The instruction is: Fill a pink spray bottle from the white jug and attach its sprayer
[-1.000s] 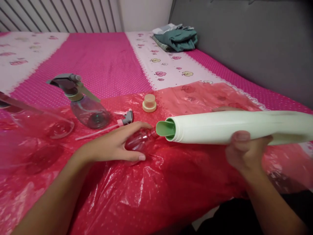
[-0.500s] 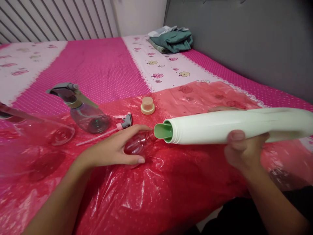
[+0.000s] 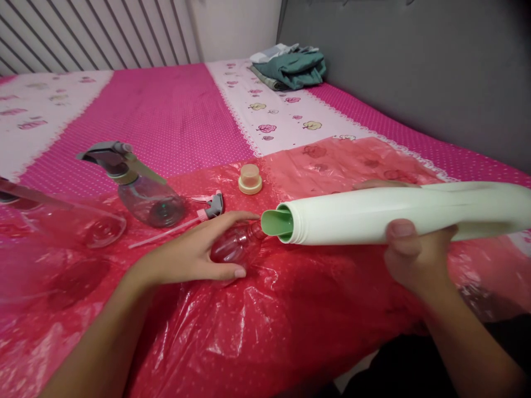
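My left hand [image 3: 203, 249] is curved around a clear pink spray bottle [image 3: 234, 246], its open neck toward the right. In my right hand [image 3: 415, 254] is a large pale green detergent bottle [image 3: 352, 215], tipped on its side. Its green pouring spout [image 3: 277, 222] sits right at the small bottle's mouth. I cannot make out any liquid flowing. A grey and pink spray trigger [image 3: 213, 205] with its long tube lies behind my left hand. Further back stands a pale yellow cap [image 3: 250, 179].
At the left are a clear spray bottle with a grey trigger [image 3: 149, 196] and another reddish clear bottle [image 3: 99, 229]. Red plastic sheeting [image 3: 249, 326] covers the near part of the pink bed [image 3: 166, 110]. Folded clothes [image 3: 290, 67] lie by the grey headboard [image 3: 406, 72].
Almost nothing differs. Both hands hold the two bottles in the same places, spout still at the small bottle's mouth; the view has shifted very slightly.
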A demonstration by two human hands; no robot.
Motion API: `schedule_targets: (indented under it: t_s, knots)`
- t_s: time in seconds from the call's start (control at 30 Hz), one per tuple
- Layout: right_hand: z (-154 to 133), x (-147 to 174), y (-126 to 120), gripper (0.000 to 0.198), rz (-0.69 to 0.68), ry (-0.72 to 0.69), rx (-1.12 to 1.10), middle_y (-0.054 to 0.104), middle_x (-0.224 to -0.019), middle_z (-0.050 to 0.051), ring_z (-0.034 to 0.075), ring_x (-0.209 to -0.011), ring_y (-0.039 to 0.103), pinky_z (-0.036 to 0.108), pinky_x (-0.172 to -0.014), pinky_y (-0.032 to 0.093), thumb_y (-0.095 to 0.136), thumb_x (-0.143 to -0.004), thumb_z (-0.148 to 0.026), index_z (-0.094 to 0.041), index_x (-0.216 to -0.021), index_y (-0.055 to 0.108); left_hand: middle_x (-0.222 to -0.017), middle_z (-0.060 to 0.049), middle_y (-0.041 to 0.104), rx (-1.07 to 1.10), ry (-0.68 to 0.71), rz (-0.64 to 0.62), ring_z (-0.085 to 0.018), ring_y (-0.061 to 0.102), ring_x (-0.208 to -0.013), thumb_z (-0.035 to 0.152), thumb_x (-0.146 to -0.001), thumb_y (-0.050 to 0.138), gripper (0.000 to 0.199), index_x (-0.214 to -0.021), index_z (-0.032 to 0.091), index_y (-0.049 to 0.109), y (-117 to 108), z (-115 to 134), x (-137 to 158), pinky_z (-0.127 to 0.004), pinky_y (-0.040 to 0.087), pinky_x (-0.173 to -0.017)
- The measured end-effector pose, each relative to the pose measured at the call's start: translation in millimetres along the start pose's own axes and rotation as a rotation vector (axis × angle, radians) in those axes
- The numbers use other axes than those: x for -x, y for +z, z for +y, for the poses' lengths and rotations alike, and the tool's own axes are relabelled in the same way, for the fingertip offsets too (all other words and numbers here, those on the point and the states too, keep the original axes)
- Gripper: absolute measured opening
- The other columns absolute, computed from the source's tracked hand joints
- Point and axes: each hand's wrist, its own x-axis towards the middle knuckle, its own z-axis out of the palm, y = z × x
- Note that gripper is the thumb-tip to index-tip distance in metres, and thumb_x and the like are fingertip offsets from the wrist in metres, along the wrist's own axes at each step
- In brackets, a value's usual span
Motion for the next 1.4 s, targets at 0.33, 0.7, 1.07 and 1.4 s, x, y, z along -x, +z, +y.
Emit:
schedule_targets:
  t_s: [0.33,0.7,1.07,1.4]
  knots:
    - [-3.9,-1.2,0.1,0.077,0.01,-0.006,-0.01,0.076,-0.106,0.012,0.036,-0.11,0.074,0.056,-0.101,0.059,0.052,-0.089,-0.086,-0.02,-0.122,0.074,-0.165,-0.013,0.061,-0.036,-0.033,0.008,-0.04,0.065,-0.145,0.064,-0.092,0.081,0.082,-0.159,0.027,0.053,-0.1,-0.4,1.3,-0.045,0.057,-0.12]
    - [-3.3,-2.6,1.5,0.075,0.028,-0.029,-0.001,0.076,-0.103,0.012,0.036,-0.109,0.075,0.055,-0.104,0.059,0.052,-0.088,-0.085,-0.02,-0.118,0.075,-0.166,-0.013,0.06,-0.029,-0.031,0.014,-0.041,0.062,-0.148,0.064,-0.092,0.081,0.083,-0.16,0.026,0.052,0.7,-2.2,1.2,-0.048,0.054,-0.124]
    - [-0.1,0.4,3.3,0.071,0.035,-0.08,0.008,0.076,-0.095,0.011,0.034,-0.103,0.076,0.055,-0.108,0.058,0.051,-0.093,-0.083,-0.019,-0.104,0.08,-0.166,-0.014,0.06,-0.046,-0.03,0.007,-0.04,0.062,-0.148,0.067,-0.093,0.08,0.085,-0.161,0.025,0.051,0.3,-1.1,1.7,-0.048,0.053,-0.124]
    - [2.8,0.1,6.0,0.071,0.058,-0.112,-0.026,0.08,-0.112,0.011,0.038,-0.11,0.077,0.06,-0.105,0.057,0.054,-0.093,-0.084,-0.023,-0.114,0.084,-0.164,-0.014,0.062,-0.056,0.007,0.032,-0.041,0.064,-0.146,0.068,-0.094,0.079,0.083,-0.159,0.024,0.053,1.5,-4.3,0.6,-0.05,0.055,-0.123]
